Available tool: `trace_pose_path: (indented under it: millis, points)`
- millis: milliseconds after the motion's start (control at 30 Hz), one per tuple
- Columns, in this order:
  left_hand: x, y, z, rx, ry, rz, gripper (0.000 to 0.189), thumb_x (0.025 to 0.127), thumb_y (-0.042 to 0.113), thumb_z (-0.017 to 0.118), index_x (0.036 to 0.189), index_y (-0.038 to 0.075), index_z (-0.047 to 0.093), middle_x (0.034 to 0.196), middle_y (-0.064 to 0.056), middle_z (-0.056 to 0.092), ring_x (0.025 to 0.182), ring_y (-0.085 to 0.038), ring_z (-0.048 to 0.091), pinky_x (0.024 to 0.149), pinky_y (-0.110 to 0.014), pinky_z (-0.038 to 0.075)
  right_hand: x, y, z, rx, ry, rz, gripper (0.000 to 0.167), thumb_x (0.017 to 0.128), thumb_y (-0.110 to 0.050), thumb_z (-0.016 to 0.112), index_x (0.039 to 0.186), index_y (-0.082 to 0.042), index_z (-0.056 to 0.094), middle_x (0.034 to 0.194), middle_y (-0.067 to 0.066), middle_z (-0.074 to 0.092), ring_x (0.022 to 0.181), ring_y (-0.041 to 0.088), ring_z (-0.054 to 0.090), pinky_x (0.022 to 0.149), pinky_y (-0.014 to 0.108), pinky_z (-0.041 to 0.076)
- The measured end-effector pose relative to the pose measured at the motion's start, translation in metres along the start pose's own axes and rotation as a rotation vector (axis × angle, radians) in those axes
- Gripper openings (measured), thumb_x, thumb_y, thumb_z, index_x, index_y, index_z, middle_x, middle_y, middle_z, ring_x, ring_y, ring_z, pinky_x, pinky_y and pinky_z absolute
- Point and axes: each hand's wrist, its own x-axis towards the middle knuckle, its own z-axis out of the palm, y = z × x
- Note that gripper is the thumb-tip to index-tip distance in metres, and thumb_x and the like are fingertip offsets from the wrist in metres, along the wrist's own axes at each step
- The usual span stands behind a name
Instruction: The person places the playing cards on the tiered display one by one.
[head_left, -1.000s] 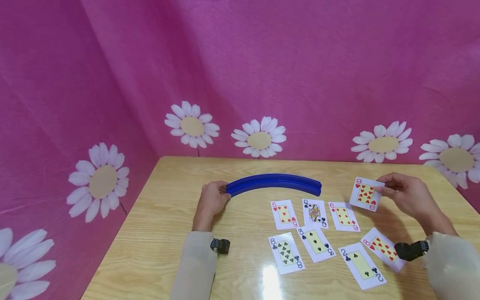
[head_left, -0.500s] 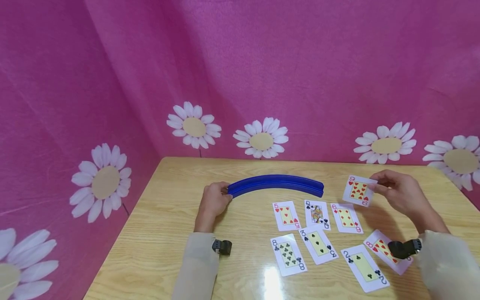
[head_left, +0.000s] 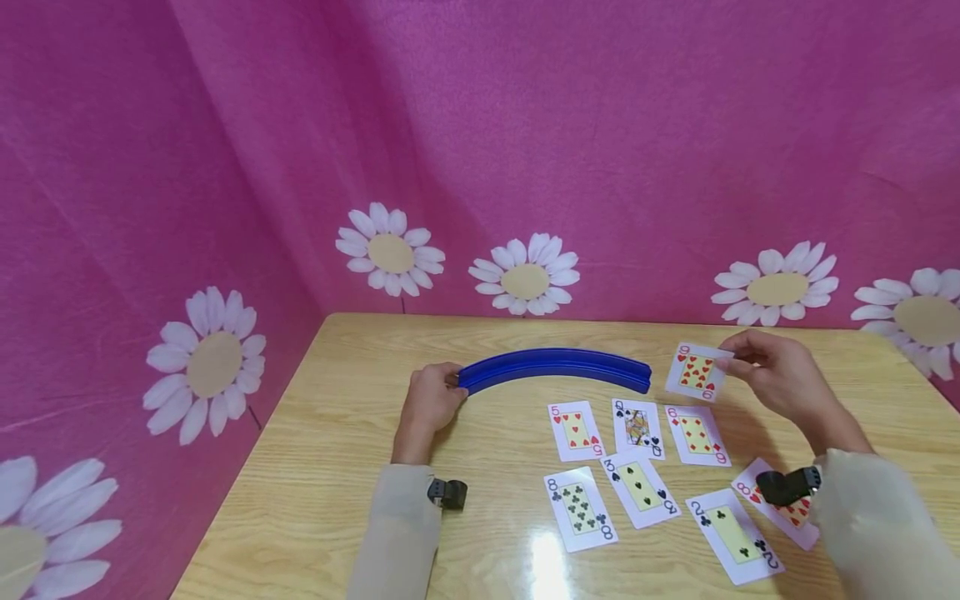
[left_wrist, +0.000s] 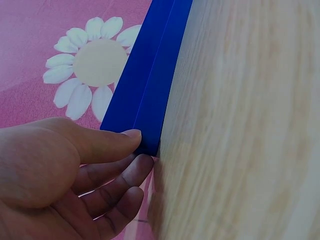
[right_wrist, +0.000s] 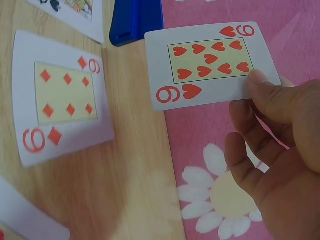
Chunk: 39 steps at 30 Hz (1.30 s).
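Note:
A curved blue card holder (head_left: 555,362) lies across the back of the table, its groove facing up. My left hand (head_left: 432,404) pinches its left end; in the left wrist view the thumb (left_wrist: 120,142) presses on its blue face. My right hand (head_left: 776,371) holds a nine of hearts (head_left: 696,372) by one edge between thumb and fingers, face visible, above the table just right of the holder's right end. Below it lie a six of diamonds (head_left: 695,435), a queen of spades (head_left: 637,427) and a five of hearts (head_left: 576,431), face up.
Nearer me lie an eight of clubs (head_left: 580,508), a three of spades (head_left: 640,489) and a two of clubs (head_left: 733,535). An eight of hearts (head_left: 802,529) is partly hidden under my right wrist's camera. A pink flowered cloth (head_left: 600,150) hangs behind the wooden table (head_left: 315,475).
My right hand has carried the nine of hearts leftward and slightly away from me, toward the holder's right end. My left hand keeps its grip on the holder, which stays in place.

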Motion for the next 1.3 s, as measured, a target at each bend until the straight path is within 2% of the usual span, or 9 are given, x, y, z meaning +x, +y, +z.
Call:
trace_pose_path:
  millis: [200,433,600,800,1033,1300]
  points:
    - [0.001,0.000,0.001,0.010,0.006,0.006,0.032,0.087,0.001,0.074,0.120,-0.001,0.071,0.100,-0.015,0.073,0.092,-0.025,0.069,0.085,-0.039,0.054,0.006,-0.007,0.006,0.017,0.004,-0.031,0.010,0.094,-0.009,0.070,0.100,-0.001,0.068,0.089,0.011,0.065,0.074,0.015,0.055,0.059,0.024,0.046]
    - [0.001,0.001,0.001,0.029,0.014,0.001,0.032,0.088,0.002,0.074,0.119,0.000,0.071,0.099,-0.013,0.073,0.095,-0.025,0.067,0.087,-0.040,0.053,0.012,-0.014,0.013,0.031,-0.016,-0.041,0.011,0.093,-0.006,0.070,0.101,0.001,0.067,0.089,0.012,0.065,0.075,0.015,0.054,0.058,0.024,0.046]
    - [0.000,0.001,0.001,0.030,0.011,0.011,0.032,0.087,0.001,0.074,0.119,-0.001,0.071,0.099,-0.014,0.073,0.089,-0.023,0.069,0.084,-0.039,0.054,0.016,-0.019,0.017,0.036,-0.035,-0.030,0.012,0.094,-0.007,0.070,0.102,0.001,0.067,0.092,0.013,0.066,0.077,0.018,0.055,0.060,0.023,0.047]
    - [0.001,0.001,0.001,0.038,0.013,0.016,0.032,0.087,0.000,0.074,0.118,-0.001,0.071,0.099,-0.014,0.072,0.089,-0.023,0.068,0.084,-0.039,0.054,0.023,-0.027,0.023,0.048,-0.054,-0.018,0.012,0.095,-0.010,0.069,0.102,0.000,0.067,0.093,0.013,0.067,0.081,0.023,0.055,0.062,0.024,0.047]
    - [0.000,0.001,0.000,0.032,0.002,-0.005,0.032,0.087,0.001,0.074,0.120,-0.001,0.071,0.100,-0.014,0.072,0.091,-0.024,0.068,0.086,-0.039,0.053,0.032,-0.039,0.037,0.091,-0.084,-0.047,0.010,0.094,-0.006,0.069,0.101,0.001,0.067,0.093,0.014,0.067,0.082,0.024,0.056,0.063,0.025,0.048]
    - [0.000,0.001,0.001,0.027,0.009,0.008,0.033,0.088,0.001,0.074,0.120,-0.001,0.071,0.100,-0.014,0.072,0.091,-0.024,0.068,0.086,-0.040,0.054,0.042,-0.053,0.047,0.104,-0.127,-0.032,0.011,0.094,-0.004,0.069,0.104,0.001,0.067,0.094,0.013,0.065,0.086,0.028,0.055,0.068,0.027,0.048]
